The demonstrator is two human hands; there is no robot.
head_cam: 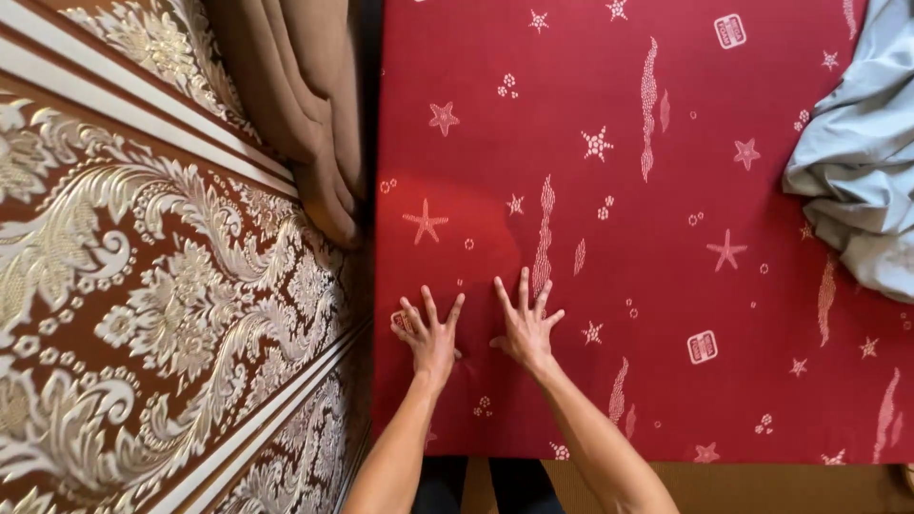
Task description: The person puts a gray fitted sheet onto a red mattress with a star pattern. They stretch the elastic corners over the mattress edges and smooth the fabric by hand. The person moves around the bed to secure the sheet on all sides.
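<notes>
Head camera looks down on a red mattress (647,238) patterned with pale stars. Both hands lie flat on it near its left edge, fingers spread wide, gripping nothing: left hand (428,333) just beside right hand (526,326). A crumpled pale blue sheet (857,152) lies at the far right. Brown curtain (305,105) hangs against the ornate brown wall (143,286).

A crumpled pale blue cloth (857,162), a brown curtain (305,105) and ornate floral brown-and-cream wallpaper (152,286)
</notes>
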